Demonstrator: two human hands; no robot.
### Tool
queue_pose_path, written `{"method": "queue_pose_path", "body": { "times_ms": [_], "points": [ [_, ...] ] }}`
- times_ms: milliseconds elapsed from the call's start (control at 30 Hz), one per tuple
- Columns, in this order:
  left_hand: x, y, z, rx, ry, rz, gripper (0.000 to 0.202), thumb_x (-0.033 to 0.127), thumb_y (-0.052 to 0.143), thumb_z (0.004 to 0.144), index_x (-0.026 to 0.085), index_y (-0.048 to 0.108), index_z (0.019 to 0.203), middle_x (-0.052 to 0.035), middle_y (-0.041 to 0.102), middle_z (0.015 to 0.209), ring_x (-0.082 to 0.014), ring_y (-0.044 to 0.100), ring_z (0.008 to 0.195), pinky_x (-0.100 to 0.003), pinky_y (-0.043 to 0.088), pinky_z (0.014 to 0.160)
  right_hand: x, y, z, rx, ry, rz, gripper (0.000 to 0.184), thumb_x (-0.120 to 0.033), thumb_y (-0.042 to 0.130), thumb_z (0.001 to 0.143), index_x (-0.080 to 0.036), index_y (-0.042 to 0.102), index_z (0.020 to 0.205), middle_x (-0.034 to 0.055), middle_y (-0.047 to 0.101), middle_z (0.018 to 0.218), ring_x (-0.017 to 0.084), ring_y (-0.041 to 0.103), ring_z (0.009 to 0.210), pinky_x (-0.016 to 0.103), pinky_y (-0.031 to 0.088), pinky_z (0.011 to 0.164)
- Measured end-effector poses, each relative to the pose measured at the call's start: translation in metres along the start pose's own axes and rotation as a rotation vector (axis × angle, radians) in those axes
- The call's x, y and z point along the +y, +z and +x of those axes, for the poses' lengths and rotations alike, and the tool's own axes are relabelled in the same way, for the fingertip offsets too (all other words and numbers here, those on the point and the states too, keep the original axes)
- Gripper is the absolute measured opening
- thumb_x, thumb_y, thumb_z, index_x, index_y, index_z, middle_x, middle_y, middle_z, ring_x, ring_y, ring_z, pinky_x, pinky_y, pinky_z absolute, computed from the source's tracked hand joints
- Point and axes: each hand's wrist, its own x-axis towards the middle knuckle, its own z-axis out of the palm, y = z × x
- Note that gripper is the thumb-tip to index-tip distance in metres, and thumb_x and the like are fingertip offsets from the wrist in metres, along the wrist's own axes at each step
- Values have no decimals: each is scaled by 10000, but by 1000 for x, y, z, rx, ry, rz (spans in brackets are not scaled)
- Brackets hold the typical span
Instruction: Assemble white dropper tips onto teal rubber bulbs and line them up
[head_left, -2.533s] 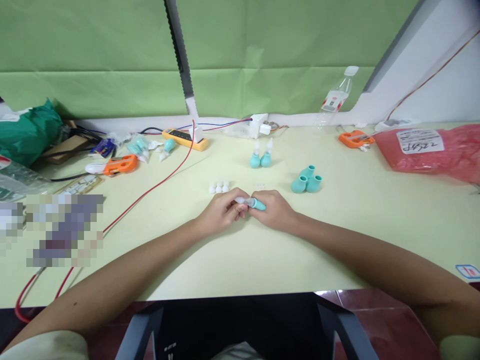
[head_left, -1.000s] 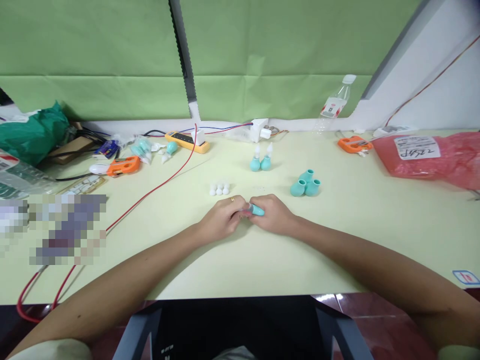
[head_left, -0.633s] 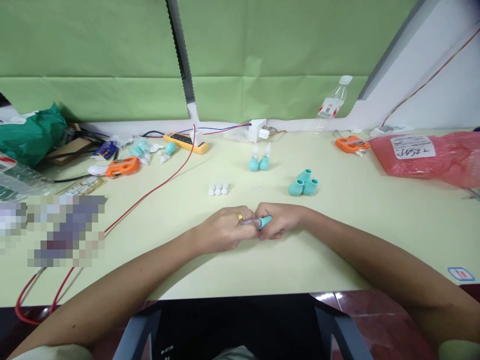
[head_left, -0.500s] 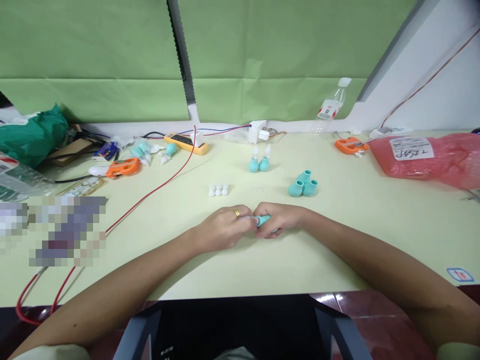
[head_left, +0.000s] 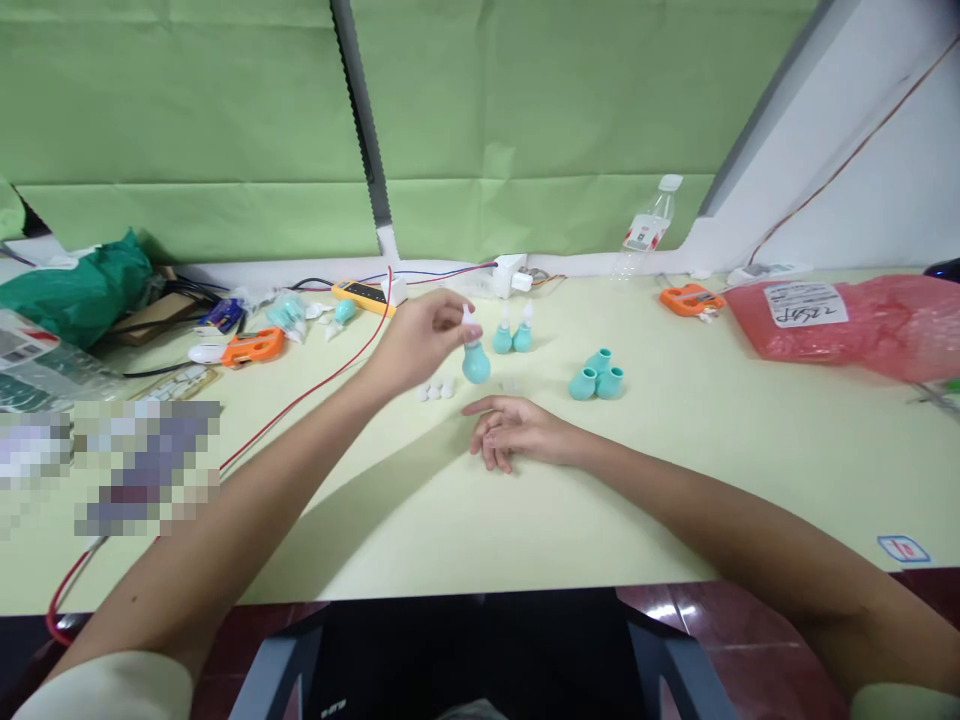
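Observation:
Between the thumb and fingers of my left hand (head_left: 426, 338) is a teal bulb syringe (head_left: 476, 364), pinched at its white tip and hanging upright, bulb down, above the table. My right hand (head_left: 519, 432) is empty, its fingers loosely bent and apart, low over the table just nearer to me. Beyond the held one stand two similar bulb syringes (head_left: 512, 340) with white tips, side by side. To the right, three teal bulbs (head_left: 597, 382) without tips sit in a cluster, openings up. Small white round parts (head_left: 435, 390) lie below my left wrist, partly hidden.
Along the back are a yellow power strip (head_left: 363, 296), a white plug adapter (head_left: 510, 276) and a plastic bottle (head_left: 649, 230). Orange cutters (head_left: 691, 299) and a red plastic bag (head_left: 832, 320) lie right. A red cable (head_left: 315, 388) crosses the left side, near orange-handled cutters (head_left: 253, 347).
My hands were together around the bulb syringe and have parted. The left has carried it up and away from me; the right has let go and moved slightly left, fingers opened.

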Motion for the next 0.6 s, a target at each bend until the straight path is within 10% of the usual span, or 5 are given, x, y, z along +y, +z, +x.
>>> {"method": "queue_pose_path", "body": {
  "times_ms": [200, 600],
  "points": [
    [-54, 6, 78, 10, -60, 12, 161, 221, 760, 756, 141, 672, 865, -60, 724, 804, -187, 695, 762, -346, 593, 703, 4, 9, -5, 78, 14, -237, 122, -251, 652, 888, -144, 663, 944, 22, 669, 779, 107, 633, 569, 202, 475, 441],
    [-102, 25, 90, -26, -92, -43, 204, 258, 786, 724, 153, 688, 869, -40, 701, 787, -169, 694, 772, -314, 614, 671, 2, 10, -4, 66, 40, -264, 66, -195, 627, 874, -157, 660, 917, 20, 670, 786, 104, 635, 585, 195, 475, 446]
  ]
}}
